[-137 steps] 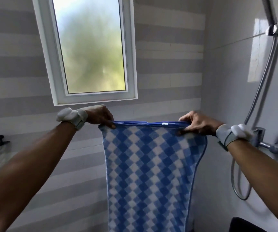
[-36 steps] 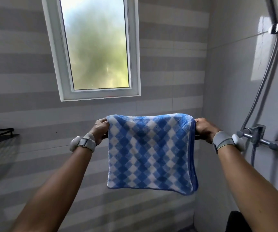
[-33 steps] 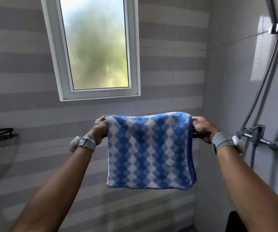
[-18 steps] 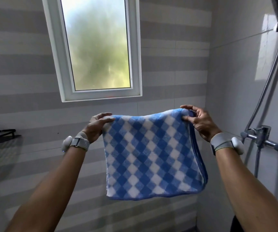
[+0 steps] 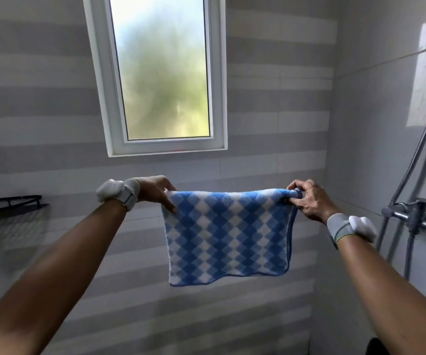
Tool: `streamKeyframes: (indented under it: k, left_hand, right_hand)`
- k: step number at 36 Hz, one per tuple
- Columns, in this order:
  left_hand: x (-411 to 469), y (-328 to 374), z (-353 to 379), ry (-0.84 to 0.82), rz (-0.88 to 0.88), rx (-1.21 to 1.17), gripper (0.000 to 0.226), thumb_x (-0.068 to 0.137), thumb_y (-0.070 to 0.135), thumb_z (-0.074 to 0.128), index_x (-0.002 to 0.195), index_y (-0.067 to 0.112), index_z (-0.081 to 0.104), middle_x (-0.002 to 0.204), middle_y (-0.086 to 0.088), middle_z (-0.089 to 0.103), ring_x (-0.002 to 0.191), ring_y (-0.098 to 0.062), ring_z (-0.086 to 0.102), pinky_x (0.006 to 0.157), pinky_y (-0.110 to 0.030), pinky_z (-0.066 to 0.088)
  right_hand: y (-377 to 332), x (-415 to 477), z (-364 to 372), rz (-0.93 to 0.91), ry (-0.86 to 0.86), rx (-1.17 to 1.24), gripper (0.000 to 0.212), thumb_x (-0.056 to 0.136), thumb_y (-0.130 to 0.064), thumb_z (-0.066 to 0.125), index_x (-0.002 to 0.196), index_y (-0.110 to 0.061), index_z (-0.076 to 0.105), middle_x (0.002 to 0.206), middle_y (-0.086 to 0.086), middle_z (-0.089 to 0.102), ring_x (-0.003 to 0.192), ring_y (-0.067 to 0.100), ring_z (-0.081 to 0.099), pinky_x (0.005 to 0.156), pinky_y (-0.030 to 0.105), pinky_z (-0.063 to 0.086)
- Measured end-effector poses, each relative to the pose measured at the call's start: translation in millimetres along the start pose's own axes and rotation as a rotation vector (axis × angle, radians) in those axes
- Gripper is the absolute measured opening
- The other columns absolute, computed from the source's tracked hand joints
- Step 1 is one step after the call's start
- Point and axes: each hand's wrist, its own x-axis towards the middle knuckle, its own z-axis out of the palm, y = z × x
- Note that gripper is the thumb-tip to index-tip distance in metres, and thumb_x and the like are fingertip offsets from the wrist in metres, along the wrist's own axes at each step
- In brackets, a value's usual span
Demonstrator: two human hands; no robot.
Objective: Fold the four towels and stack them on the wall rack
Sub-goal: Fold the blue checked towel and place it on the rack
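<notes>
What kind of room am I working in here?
Most likely a bathroom shower corner: a chrome shower mixer is mounted on the right, the tiled walls are striped grey, and a frosted window sits above the held towel.

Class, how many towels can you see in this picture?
1: the blue checked towel, held up between the left hand and right hand. Others may lie out of view.

The towel (image 5: 228,237), blue-and-white checked and folded, hangs flat in the air, its top corners pinched. The black rack (image 5: 12,206) sits far left.
</notes>
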Motion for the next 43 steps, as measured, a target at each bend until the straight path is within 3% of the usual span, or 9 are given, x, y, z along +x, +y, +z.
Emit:
streamKeyframes:
  k: [5, 9, 12, 15, 17, 20, 23, 30, 43]
  left_hand:
    - [-2, 5, -8, 0.101, 0.018, 0.037, 0.026, 0.079, 0.028, 0.081, 0.096, 0.009, 0.076, 0.081, 0.001, 0.065, 0.071, -0.012, 0.054, 0.062, -0.021, 0.045]
    - [-5, -1, -20, 0.255, 0.076, -0.165, 0.022, 0.084, 0.021, 0.076, 0.102, 0.009, 0.073, 0.102, -0.009, 0.070, 0.093, -0.019, 0.062, 0.081, -0.029, 0.050]
    - [-8, 4, -8, 0.398, 0.190, -0.683, 0.034, 0.089, 0.026, 0.071, 0.119, 0.012, 0.065, 0.116, -0.009, 0.068, 0.103, -0.022, 0.063, 0.082, -0.033, 0.054]
    - [-9, 10, 17, 0.345, 0.207, -0.919, 0.024, 0.095, 0.023, 0.062, 0.118, 0.015, 0.064, 0.109, -0.007, 0.070, 0.095, -0.021, 0.067, 0.077, -0.034, 0.059]
    - [-9, 8, 30, 0.318, 0.184, -0.864, 0.019, 0.095, 0.017, 0.061, 0.113, 0.014, 0.065, 0.110, -0.011, 0.068, 0.094, -0.022, 0.067, 0.079, -0.034, 0.060]
    - [-8, -4, 28, 0.358, 0.222, -0.892, 0.027, 0.096, 0.014, 0.059, 0.121, 0.006, 0.061, 0.113, -0.015, 0.066, 0.091, -0.019, 0.068, 0.077, -0.031, 0.059]
    - [-10, 5, 21, 0.490, 0.324, -0.983, 0.021, 0.099, 0.016, 0.054, 0.118, 0.009, 0.061, 0.105, -0.010, 0.067, 0.088, -0.017, 0.067, 0.075, -0.030, 0.059]
    - [-12, 9, 13, 0.599, 0.338, -0.897, 0.020, 0.098, 0.021, 0.057, 0.112, 0.007, 0.060, 0.098, -0.007, 0.068, 0.084, -0.016, 0.066, 0.072, -0.027, 0.059]
    - [-14, 2, 6, 0.643, 0.281, -0.561, 0.027, 0.096, 0.026, 0.061, 0.117, 0.009, 0.063, 0.109, -0.009, 0.070, 0.097, -0.021, 0.067, 0.083, -0.035, 0.058]
  right_hand:
    - [-5, -7, -11, -0.079, -0.095, 0.160, 0.012, 0.089, -0.014, 0.070, 0.089, -0.019, 0.059, 0.084, 0.009, 0.067, 0.075, 0.017, 0.058, 0.065, 0.025, 0.045]
    - [-17, -10, -20, -0.103, 0.058, 0.420, 0.011, 0.092, -0.016, 0.068, 0.097, -0.012, 0.059, 0.080, 0.004, 0.064, 0.073, 0.014, 0.056, 0.060, 0.015, 0.046]
    - [-29, -18, -24, -0.113, 0.197, 0.711, 0.043, 0.087, -0.020, 0.076, 0.124, -0.015, 0.053, 0.112, -0.002, 0.063, 0.094, 0.008, 0.063, 0.074, 0.015, 0.052]
    - [-25, -29, -12, -0.078, -0.126, 0.694, 0.084, 0.073, -0.027, 0.088, 0.140, -0.028, 0.038, 0.128, -0.006, 0.061, 0.112, 0.009, 0.064, 0.090, 0.029, 0.055]
    - [-17, -35, -4, -0.058, -0.202, 0.669, 0.082, 0.068, -0.026, 0.091, 0.136, -0.028, 0.045, 0.122, -0.005, 0.067, 0.111, 0.015, 0.066, 0.089, 0.032, 0.057]
    - [-24, -33, -10, -0.080, -0.063, 0.733, 0.068, 0.069, -0.019, 0.089, 0.127, -0.022, 0.053, 0.114, -0.002, 0.070, 0.106, 0.018, 0.068, 0.078, 0.025, 0.058]
    - [-34, -19, -21, -0.142, 0.057, 0.755, 0.069, 0.068, -0.026, 0.092, 0.124, -0.022, 0.053, 0.115, 0.000, 0.070, 0.103, 0.019, 0.070, 0.081, 0.036, 0.059]
    - [-43, -14, -21, -0.193, -0.060, 0.723, 0.053, 0.081, -0.030, 0.083, 0.126, -0.016, 0.059, 0.116, 0.005, 0.072, 0.106, 0.024, 0.070, 0.091, 0.050, 0.057]
    - [-41, -16, -19, -0.166, -0.077, 0.560, 0.031, 0.085, -0.020, 0.077, 0.114, -0.012, 0.070, 0.103, 0.000, 0.076, 0.091, 0.007, 0.072, 0.073, 0.017, 0.056]
